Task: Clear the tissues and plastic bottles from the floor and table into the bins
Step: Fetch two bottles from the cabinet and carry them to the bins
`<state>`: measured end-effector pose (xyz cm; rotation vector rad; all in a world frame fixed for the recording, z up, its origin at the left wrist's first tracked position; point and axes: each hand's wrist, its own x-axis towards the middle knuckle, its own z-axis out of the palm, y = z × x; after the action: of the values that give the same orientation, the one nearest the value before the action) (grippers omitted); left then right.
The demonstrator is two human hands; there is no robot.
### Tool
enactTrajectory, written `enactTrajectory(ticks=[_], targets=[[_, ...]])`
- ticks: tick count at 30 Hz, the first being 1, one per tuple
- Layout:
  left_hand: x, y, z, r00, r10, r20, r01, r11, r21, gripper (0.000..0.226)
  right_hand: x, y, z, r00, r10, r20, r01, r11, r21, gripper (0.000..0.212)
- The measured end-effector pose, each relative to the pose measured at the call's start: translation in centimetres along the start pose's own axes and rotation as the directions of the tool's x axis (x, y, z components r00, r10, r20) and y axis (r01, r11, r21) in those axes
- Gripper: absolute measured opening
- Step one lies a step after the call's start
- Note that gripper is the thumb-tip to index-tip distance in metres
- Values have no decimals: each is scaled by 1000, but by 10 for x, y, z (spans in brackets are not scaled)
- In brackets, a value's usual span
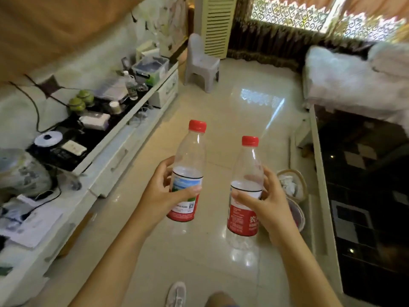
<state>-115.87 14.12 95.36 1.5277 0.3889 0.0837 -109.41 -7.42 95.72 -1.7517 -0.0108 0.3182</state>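
I hold two clear plastic bottles with red caps and red labels, upright above the floor. My left hand (162, 191) grips the left bottle (190, 156) around its label. My right hand (265, 202) grips the right bottle (246, 173) the same way. Behind my right hand, against the dark table's edge, stands a woven bin (296, 176) with crumpled white tissues (287, 185) in it. A second round bin (297, 214) sits just in front of it, mostly hidden by my hand. Another clear bottle (131, 86) stands on the left cabinet.
A long white cabinet (115, 156) cluttered with boxes, cables and papers runs along the left. A dark glass-topped table (363, 196) fills the right. A small grey plastic chair (200, 63) stands ahead, a white-covered sofa (345, 74) at the far right. My shoe (177, 294) is on the tiled floor.
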Motion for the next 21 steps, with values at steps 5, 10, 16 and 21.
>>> enactTrajectory(ticks=[5,10,16,21], targets=[[93,10,41,984,-13,180,9,1000,23,73,56,6,-31,985,48,-166,-48,999,3,75],[180,13,92,952,-46,303,35,998,43,80,125,15,-66,951,90,-296,-77,996,55,79],[278,33,160,908,-85,410,50,994,95,82,207,4,-114,924,122,-361,-105,992,68,78],[348,52,217,866,-75,494,20,993,115,78,259,-3,-154,891,132,-434,-110,991,76,76]])
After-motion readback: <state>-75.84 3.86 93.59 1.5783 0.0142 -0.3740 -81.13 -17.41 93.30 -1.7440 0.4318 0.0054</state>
